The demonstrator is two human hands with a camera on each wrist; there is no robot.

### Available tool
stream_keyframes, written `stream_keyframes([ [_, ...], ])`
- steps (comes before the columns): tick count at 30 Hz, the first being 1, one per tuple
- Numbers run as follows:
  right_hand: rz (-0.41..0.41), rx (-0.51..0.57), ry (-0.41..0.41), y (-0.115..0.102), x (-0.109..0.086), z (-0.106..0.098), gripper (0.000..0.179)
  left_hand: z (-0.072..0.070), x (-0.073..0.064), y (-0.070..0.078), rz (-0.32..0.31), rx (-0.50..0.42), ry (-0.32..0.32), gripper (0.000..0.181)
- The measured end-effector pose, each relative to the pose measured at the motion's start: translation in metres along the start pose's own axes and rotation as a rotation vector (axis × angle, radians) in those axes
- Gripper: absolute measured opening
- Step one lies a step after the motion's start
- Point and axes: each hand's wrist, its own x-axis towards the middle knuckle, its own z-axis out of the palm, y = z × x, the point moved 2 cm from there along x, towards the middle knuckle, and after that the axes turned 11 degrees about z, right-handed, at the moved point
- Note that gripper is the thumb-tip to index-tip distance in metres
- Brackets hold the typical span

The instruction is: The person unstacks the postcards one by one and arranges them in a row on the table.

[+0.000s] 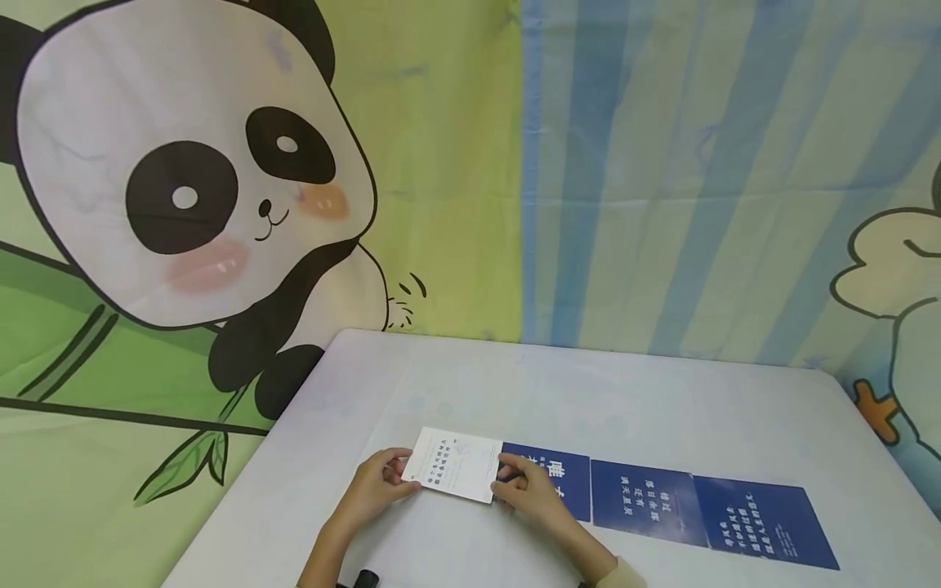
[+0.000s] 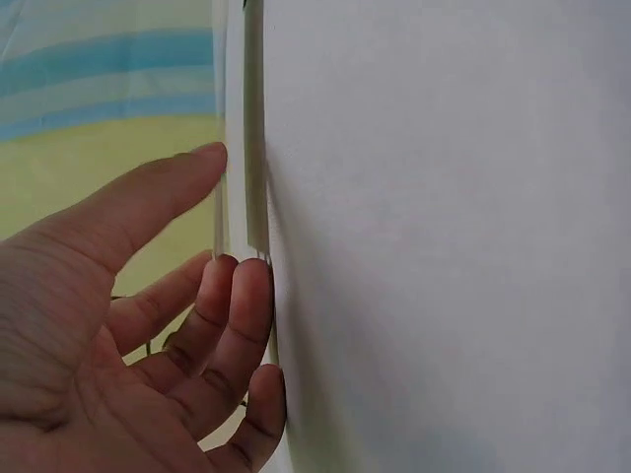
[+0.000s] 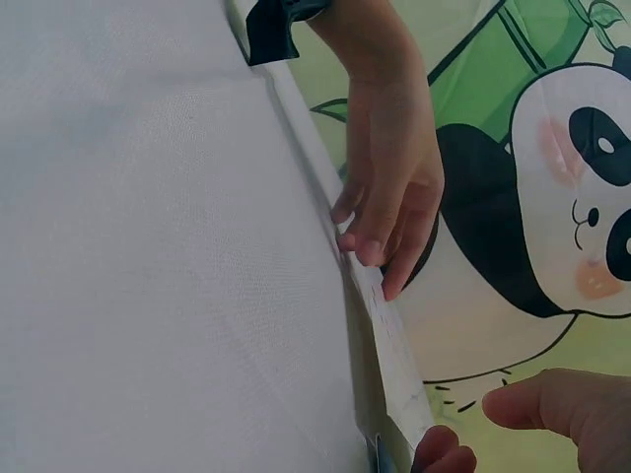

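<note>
A white card [image 1: 456,464] printed with dark characters and a small drawing lies level between the two hands, close over the table in the head view. My left hand [image 1: 376,482] grips its left end, thumb at the near corner and the other fingers bent by the edge. In the left wrist view that left hand [image 2: 148,325] has its thumb on the thin card edge. The right hand [image 1: 532,494] holds the opposite end with bent fingers. Only its fingertips and thumb [image 3: 532,406] show in the right wrist view. The card partly overlaps the nearest blue card [image 1: 569,482].
Two more blue cards with white characters, a middle one [image 1: 650,500] and an end one [image 1: 764,520], continue the row to the right on the white table [image 1: 625,400]. Behind the table hangs a cloth backdrop [image 1: 441,163] with a panda print.
</note>
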Motion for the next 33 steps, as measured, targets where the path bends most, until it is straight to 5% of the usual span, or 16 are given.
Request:
stream_keyframes([
  [13, 0.148, -0.027, 0.037, 0.003, 0.002, 0.011, 0.061, -0.001, -0.007, -0.005, -0.031, 0.047, -0.004, 0.051],
  [24, 0.141, -0.004, 0.072, 0.004, 0.001, 0.006, 0.061, 0.004, 0.006, -0.002, 0.006, 0.073, -0.030, 0.050],
  [33, 0.060, 0.030, 0.031, 0.001, -0.018, -0.005, 0.052, -0.002, -0.008, -0.009, -0.073, 0.036, -0.002, 0.049],
])
